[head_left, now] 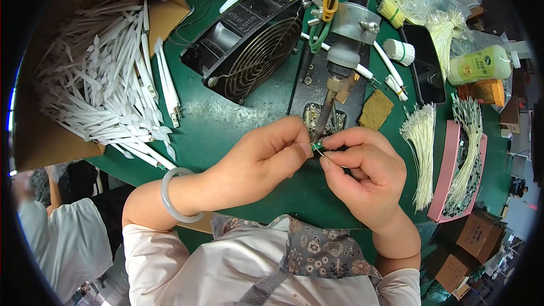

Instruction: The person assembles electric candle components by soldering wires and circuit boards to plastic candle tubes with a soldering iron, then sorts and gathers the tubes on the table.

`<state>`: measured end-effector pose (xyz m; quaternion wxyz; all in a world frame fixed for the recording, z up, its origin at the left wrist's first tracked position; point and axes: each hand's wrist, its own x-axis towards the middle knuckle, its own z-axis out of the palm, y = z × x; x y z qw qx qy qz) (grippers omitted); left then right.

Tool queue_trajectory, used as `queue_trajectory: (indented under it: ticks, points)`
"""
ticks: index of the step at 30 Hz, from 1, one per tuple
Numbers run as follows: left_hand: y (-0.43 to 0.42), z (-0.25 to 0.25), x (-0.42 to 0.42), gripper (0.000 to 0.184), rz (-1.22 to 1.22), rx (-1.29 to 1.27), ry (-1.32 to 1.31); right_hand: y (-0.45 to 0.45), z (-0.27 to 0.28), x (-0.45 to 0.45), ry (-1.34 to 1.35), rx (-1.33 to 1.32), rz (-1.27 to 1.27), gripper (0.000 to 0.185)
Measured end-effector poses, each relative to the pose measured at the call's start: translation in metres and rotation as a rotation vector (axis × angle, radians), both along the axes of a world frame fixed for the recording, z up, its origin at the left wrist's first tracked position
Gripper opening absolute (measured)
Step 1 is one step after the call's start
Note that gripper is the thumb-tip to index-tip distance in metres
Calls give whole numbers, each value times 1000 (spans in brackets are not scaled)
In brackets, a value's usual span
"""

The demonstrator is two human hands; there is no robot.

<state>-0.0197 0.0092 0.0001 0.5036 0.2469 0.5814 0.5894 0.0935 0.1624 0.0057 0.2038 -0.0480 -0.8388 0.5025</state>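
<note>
My left hand (258, 161) is closed, pinching a small green circuit board (316, 145) between thumb and forefinger. Across from it, my right hand (368, 173) is also closed, with a thin pale wire (326, 155) at its fingertips. Both hands meet just below a soldering iron (334, 82) fixed in a clamp. Its tip points down at the board; whether they touch I cannot tell. Solder-spattered residue (340, 120) lies around the tip, and a yellow-brown sponge (376, 110) sits to the right.
A cardboard box (164, 20) of white stick-like pieces stands left. A black fan (249, 39) is behind my hands. Wire bundles (419, 153), a pink tray (446, 175) and a green-labelled bottle (481, 64) are at right. Another person's sleeve (73, 243) shows lower left.
</note>
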Motion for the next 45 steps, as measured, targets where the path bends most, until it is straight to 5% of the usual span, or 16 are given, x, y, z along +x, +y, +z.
queue_trajectory:
  ticks: [37, 40, 42, 45]
  points:
    - [-3, -1, -5, 5, -72, -67, 103, 9, 0, 3, -56, -73, 10, 10]
    - [-7, -2, 2, 6, -63, -95, 282, 11, -3, 6, -24, -128, 18, 11]
    - [-13, -7, 12, 10, -71, -34, 876, 12, -4, 6, 46, -68, 65, 12]
    - [-16, -23, 30, 17, -14, -56, 1363, 7, -6, 8, 84, -44, 120, 13]
